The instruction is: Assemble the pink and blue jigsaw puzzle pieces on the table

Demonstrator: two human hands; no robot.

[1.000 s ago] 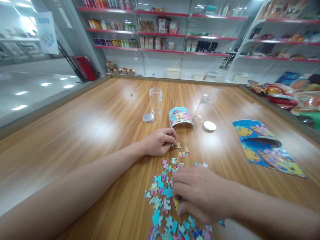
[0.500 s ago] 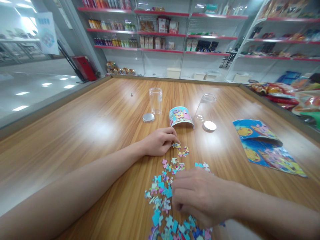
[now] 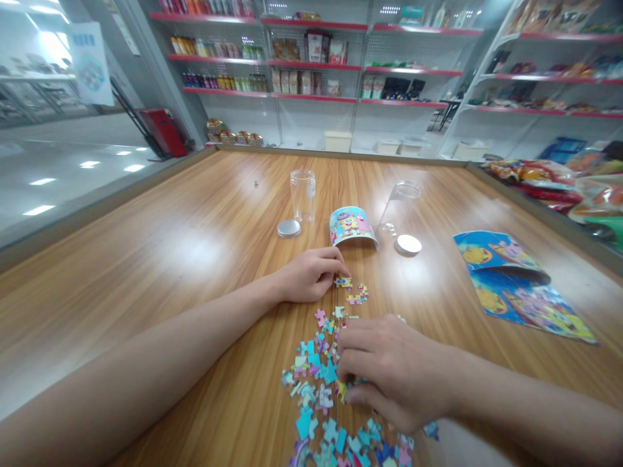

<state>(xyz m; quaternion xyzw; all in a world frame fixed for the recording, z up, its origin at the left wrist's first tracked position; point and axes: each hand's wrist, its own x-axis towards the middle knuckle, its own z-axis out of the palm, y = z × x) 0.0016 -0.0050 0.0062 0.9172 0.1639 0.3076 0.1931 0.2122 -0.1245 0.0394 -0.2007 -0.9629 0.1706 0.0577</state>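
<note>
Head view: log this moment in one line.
left hand: on small joined puzzle pieces | right hand: over loose colourful jigsaw pile | wooden table

A shop: red-edged shelves [image 3: 311, 61] stocked with packaged goods line the walls behind a wooden table [image 3: 160, 259].

A broad wooden desk [image 3: 185, 246] with a glossy, streaked grain filled the scene, ceiling lights mirrored on it. Beyond the hands, white shelves [image 3: 311, 71] with red edges lined the far wall, stocked with bottles and boxes. More shelves [image 3: 545, 78] ran along the right. To the left lay a pale shiny floor [image 3: 58, 162], a red cart [image 3: 163, 131] and a white poster [image 3: 90, 65].
</note>
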